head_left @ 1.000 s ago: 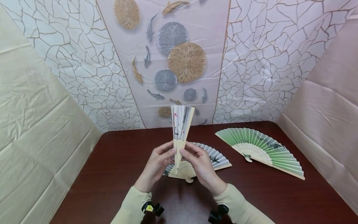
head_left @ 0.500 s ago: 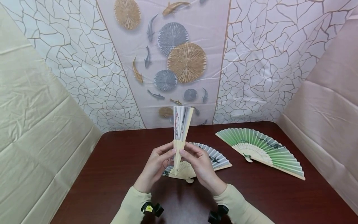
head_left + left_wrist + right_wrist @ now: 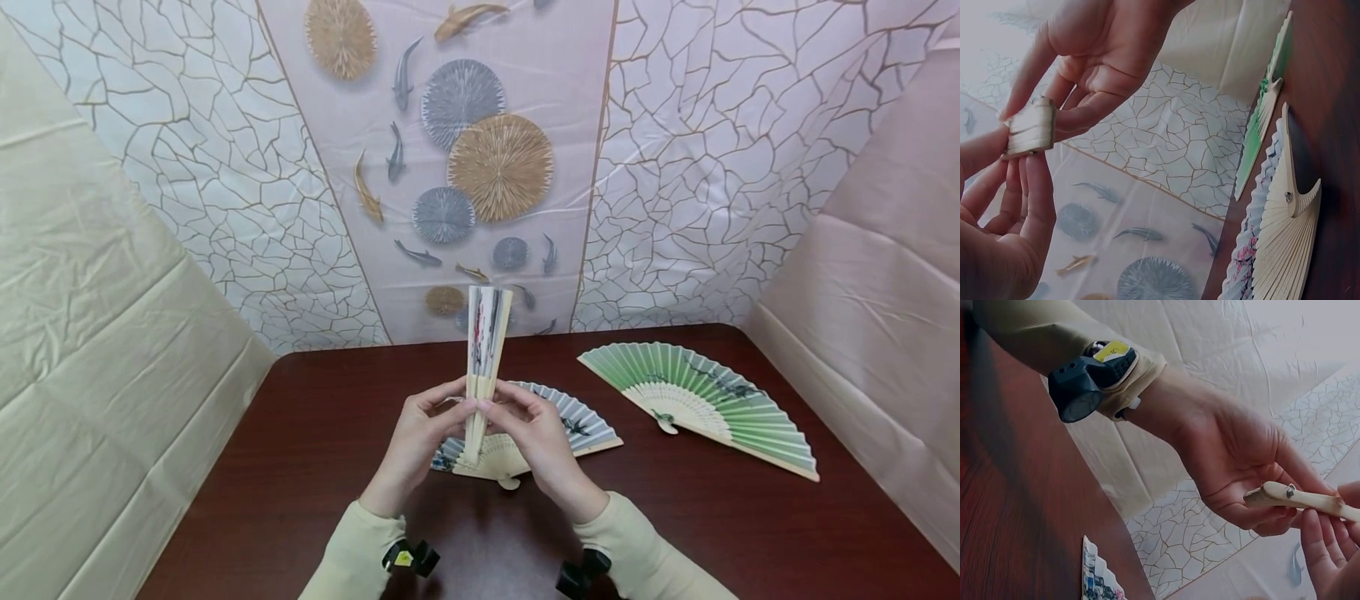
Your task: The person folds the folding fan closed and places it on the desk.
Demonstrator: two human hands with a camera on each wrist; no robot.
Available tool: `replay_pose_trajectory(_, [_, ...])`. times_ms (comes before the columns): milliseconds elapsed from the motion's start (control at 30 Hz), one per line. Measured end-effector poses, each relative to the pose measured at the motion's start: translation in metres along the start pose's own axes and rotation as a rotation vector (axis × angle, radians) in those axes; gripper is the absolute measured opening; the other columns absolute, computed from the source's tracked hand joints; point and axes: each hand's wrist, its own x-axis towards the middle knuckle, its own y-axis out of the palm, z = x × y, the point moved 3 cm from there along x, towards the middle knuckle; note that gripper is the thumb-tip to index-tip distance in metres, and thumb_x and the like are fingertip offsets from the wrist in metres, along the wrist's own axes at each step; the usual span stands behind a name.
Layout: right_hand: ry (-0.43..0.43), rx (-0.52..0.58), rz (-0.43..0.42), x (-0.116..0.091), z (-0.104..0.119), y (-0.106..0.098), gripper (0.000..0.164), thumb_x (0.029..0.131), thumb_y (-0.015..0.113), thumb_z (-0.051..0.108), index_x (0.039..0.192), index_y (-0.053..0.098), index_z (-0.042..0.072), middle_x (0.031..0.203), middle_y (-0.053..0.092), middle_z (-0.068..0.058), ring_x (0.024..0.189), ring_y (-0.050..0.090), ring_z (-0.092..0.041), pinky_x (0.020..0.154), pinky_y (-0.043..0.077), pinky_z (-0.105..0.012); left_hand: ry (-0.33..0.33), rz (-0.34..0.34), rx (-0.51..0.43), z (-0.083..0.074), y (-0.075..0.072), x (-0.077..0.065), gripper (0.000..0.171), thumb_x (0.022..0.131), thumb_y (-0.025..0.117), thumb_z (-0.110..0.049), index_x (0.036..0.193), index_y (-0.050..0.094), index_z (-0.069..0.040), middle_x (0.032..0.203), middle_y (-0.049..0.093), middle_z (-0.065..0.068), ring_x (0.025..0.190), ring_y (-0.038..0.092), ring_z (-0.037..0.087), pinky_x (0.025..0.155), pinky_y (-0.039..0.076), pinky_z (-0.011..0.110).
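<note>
In the head view, both hands hold up a nearly folded paper fan (image 3: 489, 333), pale with red and dark painting and light wooden ribs. My left hand (image 3: 416, 437) pinches its ribs from the left with thumb and fingers. From the right, my right hand (image 3: 543, 437) pinches them the same way, the thumb tips meeting in front. The rib end of the held fan (image 3: 1032, 128) points at the camera in the left wrist view. Its metal pivot shows on the folded fan (image 3: 1310, 499) in the right wrist view.
A spread grey-white fan (image 3: 588, 425) lies on the table behind the hands, partly hidden by them. To its right lies a spread green fan (image 3: 697, 387). The dark red table (image 3: 322, 492) meets a patterned cloth backdrop (image 3: 675, 167), with plain cloth (image 3: 97, 317) along the sides.
The held fan has been squeezed narrower, its two outer ribs drawing together at the top. The thumbs have come closer to each other. The fans on the table have stayed put.
</note>
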Motion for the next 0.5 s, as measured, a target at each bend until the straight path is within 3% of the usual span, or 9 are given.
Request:
replay_pose_trajectory(233, [-0.003,-0.04,-0.017,0.0011,-0.0038,-0.0014,0.037,0.094,0.071,0.007,0.128,0.064,-0.006,0.111,0.07,-0.02,0.088,0.07,-0.016,0.078,0.061,-0.035,0.012,-0.031,0.069,0.0003,0.0005,-0.0015,0.038,0.093,0.073,-0.01,0.131,0.068,-0.005,0.107,0.068,0.011,0.08,0.068,0.018,0.067,0.061,0.035])
replay_pose_trajectory(500, [-0.005,-0.077,-0.034,0.0013,-0.005,-0.0008,0.035,0.094,0.071,0.006,0.127,0.066,-0.005,0.112,0.07,-0.02,0.085,0.069,-0.015,0.076,0.061,-0.034,-0.006,-0.05,0.066,0.0006,0.0003,-0.0014,0.037,0.092,0.074,-0.01,0.129,0.068,-0.004,0.106,0.067,0.011,0.083,0.068,0.019,0.068,0.061,0.034])
